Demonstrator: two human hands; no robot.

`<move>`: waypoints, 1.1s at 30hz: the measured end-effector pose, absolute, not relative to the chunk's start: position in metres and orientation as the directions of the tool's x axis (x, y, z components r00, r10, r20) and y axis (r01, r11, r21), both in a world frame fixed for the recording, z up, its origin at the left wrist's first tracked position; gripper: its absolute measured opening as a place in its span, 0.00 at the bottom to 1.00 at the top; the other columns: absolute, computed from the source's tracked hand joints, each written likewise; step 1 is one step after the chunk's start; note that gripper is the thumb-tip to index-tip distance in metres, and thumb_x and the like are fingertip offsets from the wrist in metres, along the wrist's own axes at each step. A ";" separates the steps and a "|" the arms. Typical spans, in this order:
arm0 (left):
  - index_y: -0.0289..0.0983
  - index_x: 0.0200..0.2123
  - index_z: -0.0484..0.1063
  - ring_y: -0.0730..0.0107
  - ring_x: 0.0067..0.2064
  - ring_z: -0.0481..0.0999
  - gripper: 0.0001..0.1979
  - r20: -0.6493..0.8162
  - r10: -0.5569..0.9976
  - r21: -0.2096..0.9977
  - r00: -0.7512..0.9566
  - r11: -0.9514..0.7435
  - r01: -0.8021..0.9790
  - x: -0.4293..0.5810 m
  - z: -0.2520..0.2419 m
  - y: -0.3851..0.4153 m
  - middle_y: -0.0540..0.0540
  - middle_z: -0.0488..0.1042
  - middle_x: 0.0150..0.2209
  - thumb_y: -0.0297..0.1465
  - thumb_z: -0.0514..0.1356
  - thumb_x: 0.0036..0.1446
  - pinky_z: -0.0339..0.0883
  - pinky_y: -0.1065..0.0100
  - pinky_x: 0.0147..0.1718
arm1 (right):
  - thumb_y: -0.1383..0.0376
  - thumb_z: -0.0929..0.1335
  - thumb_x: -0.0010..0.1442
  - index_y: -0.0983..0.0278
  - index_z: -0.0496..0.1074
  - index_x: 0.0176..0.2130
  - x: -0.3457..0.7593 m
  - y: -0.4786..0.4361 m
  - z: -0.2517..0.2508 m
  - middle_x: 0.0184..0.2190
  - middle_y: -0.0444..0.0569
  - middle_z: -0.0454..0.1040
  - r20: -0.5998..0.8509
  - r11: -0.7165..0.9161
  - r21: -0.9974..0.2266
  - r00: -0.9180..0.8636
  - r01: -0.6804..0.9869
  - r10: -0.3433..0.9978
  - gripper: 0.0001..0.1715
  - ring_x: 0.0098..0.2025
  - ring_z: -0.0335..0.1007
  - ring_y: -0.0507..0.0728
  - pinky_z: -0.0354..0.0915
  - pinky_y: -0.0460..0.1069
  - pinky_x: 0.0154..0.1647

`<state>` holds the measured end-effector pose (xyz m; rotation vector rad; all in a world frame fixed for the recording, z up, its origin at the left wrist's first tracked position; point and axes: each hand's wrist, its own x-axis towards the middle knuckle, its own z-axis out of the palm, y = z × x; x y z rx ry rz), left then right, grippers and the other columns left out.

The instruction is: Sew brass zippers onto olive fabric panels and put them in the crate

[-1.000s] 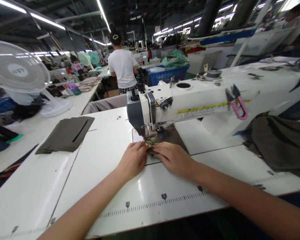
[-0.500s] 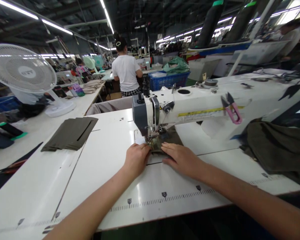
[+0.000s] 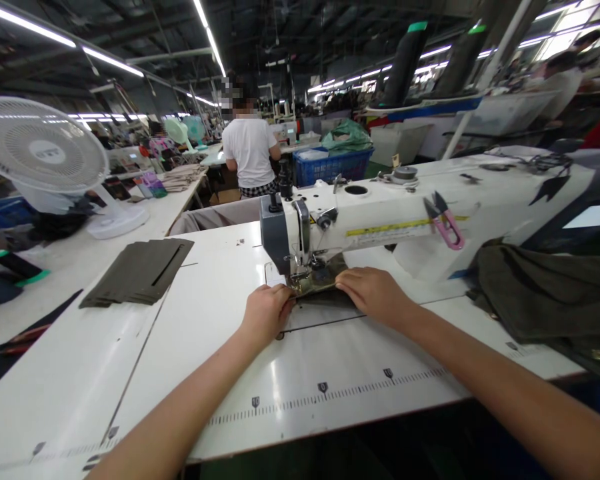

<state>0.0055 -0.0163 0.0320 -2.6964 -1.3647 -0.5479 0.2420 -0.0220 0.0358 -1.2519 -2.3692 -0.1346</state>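
Note:
A dark olive piece of fabric (image 3: 325,280) lies under the needle area of the white sewing machine (image 3: 380,223). My left hand (image 3: 267,310) grips the near left edge of the fabric, thumb and fingers together just in front of the presser foot. On the right side, my right hand (image 3: 370,288) pinches the fabric's edge and lifts it slightly off the table. The fabric's far part is hidden behind the machine head. The exact spot under the left fingertips is hard to make out.
A stack of olive fabric pieces (image 3: 137,272) lies to the left. A larger dark cloth (image 3: 545,293) is heaped on the right. Pink-handled thread snips (image 3: 447,227) rest on the machine arm. A white fan (image 3: 45,150) stands far left; a person (image 3: 250,150) works ahead.
My right hand has gone from lying flat on the fabric to pinching and raising its right edge. My left hand stays by the presser foot. The view has shifted slightly.

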 end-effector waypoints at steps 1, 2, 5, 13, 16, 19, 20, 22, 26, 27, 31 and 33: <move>0.36 0.35 0.71 0.66 0.30 0.72 0.05 0.340 0.768 0.097 0.543 -0.603 0.792 0.005 0.032 -0.015 0.48 0.75 0.32 0.26 0.55 0.56 0.64 0.67 0.31 | 0.69 0.60 0.61 0.67 0.73 0.35 0.238 -0.024 0.034 0.37 0.52 0.75 0.471 0.585 -0.061 -0.494 0.809 0.731 0.13 0.37 0.70 0.57 0.64 0.51 0.38; 0.36 0.35 0.71 0.65 0.30 0.72 0.05 0.337 0.769 0.099 0.544 -0.603 0.791 0.006 0.032 -0.015 0.48 0.75 0.32 0.26 0.55 0.56 0.65 0.67 0.31 | 0.69 0.61 0.60 0.68 0.72 0.38 0.233 -0.026 0.033 0.40 0.54 0.74 0.499 0.592 -0.017 -0.506 0.806 0.704 0.12 0.39 0.70 0.58 0.63 0.52 0.41; 0.37 0.35 0.70 0.66 0.31 0.73 0.05 0.330 0.768 0.110 0.548 -0.608 0.786 0.006 0.031 -0.014 0.48 0.75 0.33 0.25 0.56 0.55 0.65 0.67 0.32 | 0.68 0.64 0.57 0.70 0.69 0.46 0.211 -0.032 0.031 0.41 0.56 0.73 0.490 0.641 -0.031 -0.547 0.767 0.678 0.16 0.42 0.68 0.60 0.63 0.53 0.43; 0.38 0.38 0.65 0.65 0.35 0.73 0.11 0.380 0.806 0.170 0.455 -0.544 0.822 0.008 0.029 -0.023 0.49 0.73 0.36 0.31 0.62 0.51 0.65 0.66 0.34 | 0.66 0.63 0.60 0.62 0.74 0.35 0.193 -0.017 0.034 0.33 0.46 0.77 0.295 0.551 -0.402 -0.466 0.732 0.834 0.10 0.35 0.72 0.55 0.61 0.46 0.36; 0.37 0.33 0.65 0.66 0.32 0.71 0.08 0.448 0.825 0.216 0.344 -0.473 0.854 0.007 0.027 -0.031 0.49 0.70 0.32 0.33 0.62 0.52 0.64 0.67 0.30 | 0.65 0.63 0.60 0.63 0.74 0.33 0.196 -0.015 0.035 0.29 0.47 0.76 0.287 0.536 -0.392 -0.454 0.748 0.843 0.11 0.31 0.72 0.55 0.60 0.46 0.32; 0.37 0.31 0.67 0.68 0.31 0.70 0.05 0.505 0.790 0.255 0.348 -0.521 0.814 0.007 0.023 -0.036 0.49 0.70 0.31 0.32 0.60 0.54 0.63 0.69 0.29 | 0.66 0.62 0.60 0.63 0.74 0.33 0.196 -0.016 0.036 0.29 0.47 0.77 0.293 0.543 -0.388 -0.460 0.744 0.838 0.12 0.32 0.72 0.55 0.61 0.47 0.32; 0.38 0.33 0.68 0.69 0.33 0.70 0.04 0.517 0.772 0.258 0.369 -0.552 0.793 0.008 0.022 -0.037 0.49 0.70 0.33 0.31 0.60 0.55 0.63 0.69 0.30 | 0.66 0.62 0.60 0.63 0.74 0.34 0.195 -0.017 0.036 0.30 0.47 0.77 0.298 0.550 -0.389 -0.464 0.739 0.834 0.12 0.32 0.72 0.55 0.61 0.47 0.33; 0.38 0.35 0.70 0.68 0.35 0.71 0.04 0.541 0.744 0.246 0.391 -0.585 0.773 0.010 0.020 -0.035 0.48 0.71 0.36 0.31 0.59 0.55 0.63 0.69 0.32 | 0.66 0.62 0.61 0.63 0.74 0.35 0.194 -0.019 0.036 0.32 0.47 0.77 0.313 0.568 -0.395 -0.476 0.722 0.822 0.11 0.34 0.72 0.55 0.62 0.47 0.35; 0.39 0.33 0.72 0.69 0.33 0.72 0.03 0.551 0.722 0.182 0.417 -0.592 0.785 0.012 0.019 -0.028 0.48 0.73 0.35 0.30 0.58 0.56 0.63 0.68 0.32 | 0.67 0.61 0.62 0.62 0.73 0.37 0.193 -0.024 0.033 0.35 0.47 0.76 0.348 0.596 -0.391 -0.487 0.701 0.801 0.12 0.37 0.72 0.55 0.64 0.48 0.38; 0.38 0.32 0.72 0.69 0.32 0.72 0.03 0.547 0.719 0.168 0.429 -0.596 0.785 0.012 0.018 -0.027 0.48 0.74 0.34 0.29 0.58 0.57 0.63 0.68 0.31 | 0.67 0.60 0.62 0.63 0.73 0.39 0.195 -0.026 0.032 0.36 0.48 0.76 0.360 0.599 -0.368 -0.486 0.711 0.797 0.12 0.37 0.72 0.55 0.65 0.48 0.39; 0.37 0.29 0.70 0.70 0.26 0.70 0.08 0.521 0.700 0.115 0.489 -0.625 0.772 0.009 0.016 -0.028 0.49 0.73 0.26 0.29 0.54 0.59 0.62 0.69 0.27 | 0.67 0.62 0.60 0.65 0.69 0.45 0.210 -0.031 0.024 0.41 0.51 0.74 0.419 0.610 -0.175 -0.502 0.773 0.757 0.14 0.42 0.70 0.58 0.66 0.52 0.41; 0.36 0.29 0.69 0.70 0.26 0.70 0.09 0.512 0.680 0.086 0.525 -0.649 0.756 0.006 0.015 -0.029 0.48 0.72 0.26 0.29 0.52 0.60 0.62 0.69 0.26 | 0.70 0.62 0.59 0.65 0.71 0.42 0.223 -0.031 0.019 0.42 0.52 0.74 0.437 0.611 -0.054 -0.531 0.790 0.726 0.13 0.42 0.70 0.59 0.66 0.53 0.42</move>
